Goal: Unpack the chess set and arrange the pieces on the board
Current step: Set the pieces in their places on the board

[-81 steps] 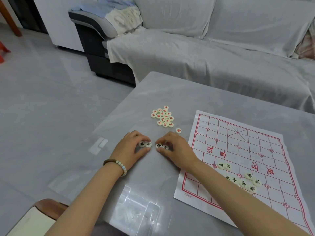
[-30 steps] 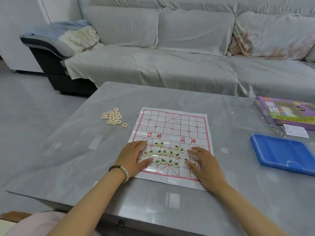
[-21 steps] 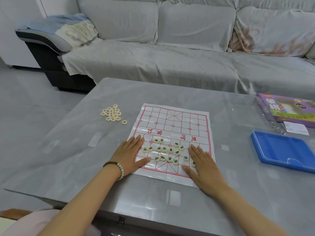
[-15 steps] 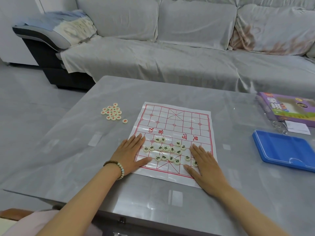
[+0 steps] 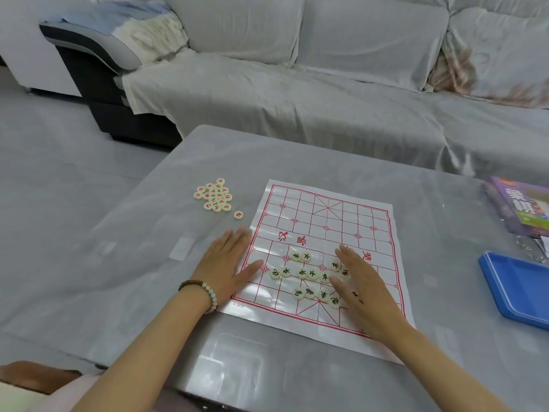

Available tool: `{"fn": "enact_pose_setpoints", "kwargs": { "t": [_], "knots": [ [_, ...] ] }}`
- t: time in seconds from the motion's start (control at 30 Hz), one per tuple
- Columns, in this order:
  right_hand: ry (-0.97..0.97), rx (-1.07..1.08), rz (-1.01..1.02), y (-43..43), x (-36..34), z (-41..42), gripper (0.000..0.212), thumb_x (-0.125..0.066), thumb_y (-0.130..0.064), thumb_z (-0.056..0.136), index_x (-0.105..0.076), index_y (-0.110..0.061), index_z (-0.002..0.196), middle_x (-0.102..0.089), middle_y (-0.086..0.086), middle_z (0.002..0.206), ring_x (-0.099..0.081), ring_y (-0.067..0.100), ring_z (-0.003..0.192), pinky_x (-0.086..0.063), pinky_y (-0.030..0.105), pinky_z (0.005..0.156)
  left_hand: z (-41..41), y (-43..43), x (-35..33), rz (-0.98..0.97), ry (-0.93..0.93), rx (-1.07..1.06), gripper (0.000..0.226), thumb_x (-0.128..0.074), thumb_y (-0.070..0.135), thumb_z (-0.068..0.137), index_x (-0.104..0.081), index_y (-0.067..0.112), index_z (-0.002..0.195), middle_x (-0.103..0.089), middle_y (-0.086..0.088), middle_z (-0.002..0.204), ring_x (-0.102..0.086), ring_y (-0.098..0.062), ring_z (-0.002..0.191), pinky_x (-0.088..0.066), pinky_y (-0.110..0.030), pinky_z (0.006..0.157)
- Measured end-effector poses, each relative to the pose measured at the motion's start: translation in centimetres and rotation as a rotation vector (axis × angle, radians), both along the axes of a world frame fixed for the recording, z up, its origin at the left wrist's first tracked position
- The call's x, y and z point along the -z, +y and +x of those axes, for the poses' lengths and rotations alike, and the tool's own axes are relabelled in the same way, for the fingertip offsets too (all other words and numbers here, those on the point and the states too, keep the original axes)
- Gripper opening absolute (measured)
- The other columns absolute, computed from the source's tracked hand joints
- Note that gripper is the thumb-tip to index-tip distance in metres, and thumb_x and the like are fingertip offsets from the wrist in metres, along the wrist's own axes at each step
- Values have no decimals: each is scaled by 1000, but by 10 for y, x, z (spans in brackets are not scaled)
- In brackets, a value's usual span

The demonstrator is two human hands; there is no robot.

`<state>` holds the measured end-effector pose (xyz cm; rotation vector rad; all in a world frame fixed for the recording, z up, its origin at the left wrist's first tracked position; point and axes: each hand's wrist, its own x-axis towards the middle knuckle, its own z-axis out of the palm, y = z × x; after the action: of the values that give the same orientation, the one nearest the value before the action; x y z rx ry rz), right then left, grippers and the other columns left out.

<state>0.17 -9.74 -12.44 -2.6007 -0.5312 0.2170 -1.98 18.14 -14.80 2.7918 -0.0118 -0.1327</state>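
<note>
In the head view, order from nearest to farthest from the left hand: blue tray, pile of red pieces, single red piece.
1. Single red piece, just beyond the fingertips of the left hand.
2. Pile of red pieces, farther back, to the left.
3. Blue tray, at the far right.

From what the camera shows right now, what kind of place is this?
Most likely a home living room: a cloth-covered sofa stands behind a grey table where a chess board lies.

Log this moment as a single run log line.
left hand: flat at left edge of board | right hand: open over black pieces | black pieces: scattered on near half | red pieces: piled on table
</note>
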Motion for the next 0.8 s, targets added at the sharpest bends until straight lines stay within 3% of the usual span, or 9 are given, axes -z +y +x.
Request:
{"fn": "enact_pose_setpoints", "kwargs": {
  "t": [0.07,0.2,0.33,0.5,0.6,0.7,0.8],
  "knots": [
    [9,-48,54,31,-6,18,68,-27,-60,85,-15,-35,147,-8,-20,154,-10,4,143,-7,24,112,11,15,-5,-22,-19,-75,108,13,85,60,2,25,148,6,6,156,6,-16,144,3,-30,113],
    [18,-164,145,98,-9,55,59,-39,-50,93,-23,-30,146,-17,-12,155,-20,7,141,-17,27,113,34,48,-10,-20,-47,-167,72,-21,60,91,2,23,149,6,4,157,5,-16,144,0,-33,116],
    [32,-261,138,158,-1,83,50,-44,-37,97,-30,-26,144,-26,-9,153,-28,10,138,-22,25,111,47,70,-8,-45,-3,-208,66,-22,51,95,3,22,149,8,4,157,6,-14,144,-1,-31,116],
    [-89,-468,-24,197,16,99,51,-36,-30,101,-24,-15,148,-22,1,155,-22,15,141,-11,23,113,49,72,-3,41,13,-153,56,-17,40,100,2,20,149,8,1,157,3,-15,144,0,-29,115],
    [-172,-466,-32,198,21,100,50,-35,-31,101,-25,-17,148,-24,-1,155,-23,14,140,-10,24,114,46,72,-5,84,7,-151,56,-18,38,100,2,20,149,7,2,157,1,-15,144,-1,-28,114],
    [-187,-457,9,193,20,98,47,-44,-32,98,-37,-22,143,-36,-6,149,-33,10,135,-17,17,108,40,69,-10,132,16,-143,56,-22,37,100,-1,20,149,3,2,157,-4,-15,144,-6,-27,114],
    [-110,-398,135,191,17,100,40,-58,-29,91,-54,-24,130,-52,-10,136,-47,8,123,-30,14,100,36,67,-22,177,-4,-137,53,-33,36,99,-18,20,146,-14,0,155,-20,-16,140,-15,-27,112]
  ]
}}
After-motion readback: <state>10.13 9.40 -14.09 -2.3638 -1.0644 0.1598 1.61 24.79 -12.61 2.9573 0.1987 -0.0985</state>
